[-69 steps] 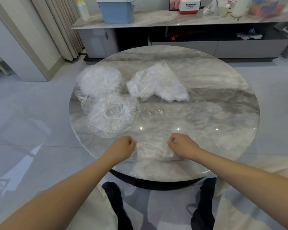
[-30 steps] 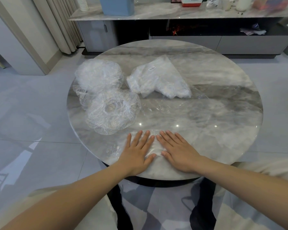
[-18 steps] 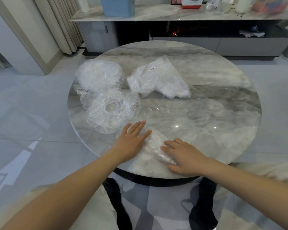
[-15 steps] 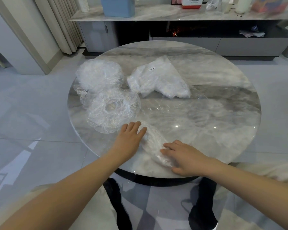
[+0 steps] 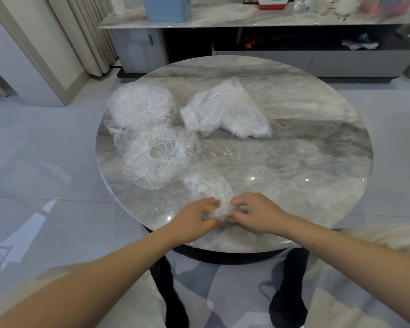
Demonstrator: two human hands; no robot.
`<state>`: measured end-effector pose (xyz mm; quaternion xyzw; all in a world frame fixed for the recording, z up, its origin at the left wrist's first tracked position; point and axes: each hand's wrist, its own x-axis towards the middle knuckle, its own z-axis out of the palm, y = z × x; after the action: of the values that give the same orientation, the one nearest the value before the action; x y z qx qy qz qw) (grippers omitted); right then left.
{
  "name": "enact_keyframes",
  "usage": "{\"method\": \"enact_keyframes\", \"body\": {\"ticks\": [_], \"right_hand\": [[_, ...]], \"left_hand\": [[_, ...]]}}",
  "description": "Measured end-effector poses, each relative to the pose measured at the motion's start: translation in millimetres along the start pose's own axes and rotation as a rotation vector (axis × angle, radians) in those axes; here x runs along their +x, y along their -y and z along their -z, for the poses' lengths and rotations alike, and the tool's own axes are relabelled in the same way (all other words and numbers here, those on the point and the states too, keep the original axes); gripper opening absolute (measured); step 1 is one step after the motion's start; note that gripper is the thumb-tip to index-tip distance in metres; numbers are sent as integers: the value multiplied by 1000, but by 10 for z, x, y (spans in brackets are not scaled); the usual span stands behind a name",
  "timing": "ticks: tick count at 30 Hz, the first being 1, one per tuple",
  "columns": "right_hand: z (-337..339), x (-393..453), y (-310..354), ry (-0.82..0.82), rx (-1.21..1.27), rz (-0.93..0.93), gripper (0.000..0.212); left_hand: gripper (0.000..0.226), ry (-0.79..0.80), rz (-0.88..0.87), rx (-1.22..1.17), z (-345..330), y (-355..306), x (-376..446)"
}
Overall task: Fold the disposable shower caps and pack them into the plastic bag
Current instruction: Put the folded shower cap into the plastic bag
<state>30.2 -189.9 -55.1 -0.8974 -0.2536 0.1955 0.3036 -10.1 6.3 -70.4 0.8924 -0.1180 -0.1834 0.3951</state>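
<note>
Two hands, left [image 5: 194, 217] and right [image 5: 256, 214], both pinching one cap [image 5: 208, 188] at the surface's [image 5: 305, 162] near edge, two spread caps [image 5: 160, 156] left, one bag [image 5: 225, 110] behind

A small white label [image 5: 216, 96] lay on the upper face of the plastic bag [image 5: 225, 110] on the worktop [image 5: 294, 162]; it carried dark print too small to be read. On the sideboard [image 5: 223, 17] behind the worktop stood a red and white box [image 5: 273, 1], cut by the top edge of the frame, with a line of dark characters on its white face that could not be made out. No other text, number or sign was legible.
</note>
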Motion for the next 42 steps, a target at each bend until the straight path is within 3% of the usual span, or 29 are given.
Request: {"method": "enact_keyframes", "body": {"ticks": [3, 7, 11, 15, 18, 23, 25, 28, 31, 34, 37, 39, 42], "right_hand": [[25, 36, 55, -35, 151, -47, 34], [39, 76, 81, -53, 305, -72, 47], [17, 100, 81, -45, 419, -108, 47], [-61, 113, 34, 19, 216, -127, 45], [-122, 150, -15, -48, 120, -159, 43], [-158, 208, -11, -94, 32, -225, 44], [-153, 238, -13, -93, 31, -260, 43], [-125, 285, -24, -67, 41, -286, 45], [-80, 330, -11, 10, 15, -300, 47], [-51, 369, -8, 66, -22, -322, 46], [-64, 327, 4, 13, -62, -304, 28], [-91, 263, 7, -108, -178, -166, 31], [-126, 210, -22, -278, -350, 227, 35]], "left_hand": [[13, -17, 62, -116, 35, -42, -25], [49, -31, 155, -200, 45, -81, -14], [53, -60, 253, -254, 92, -74, 14], [49, -160, 313, -308, 107, -58, 52], [51, -264, 310, -256, 88, -66, 110], [27, -383, 344, -159, 58, 1, 201], [39, -456, 267, -72, 14, -5, 176], [40, -664, -148, 407, -25, 49, 136], [42, -502, -429, 742, -50, 133, 109], [61, -223, -287, 828, -118, 248, 70], [79, -72, -182, 796, -124, 321, 51], [80, -6, -131, 799, -107, 329, 49], [81, 28, -94, 787, -92, 282, 57]]}}
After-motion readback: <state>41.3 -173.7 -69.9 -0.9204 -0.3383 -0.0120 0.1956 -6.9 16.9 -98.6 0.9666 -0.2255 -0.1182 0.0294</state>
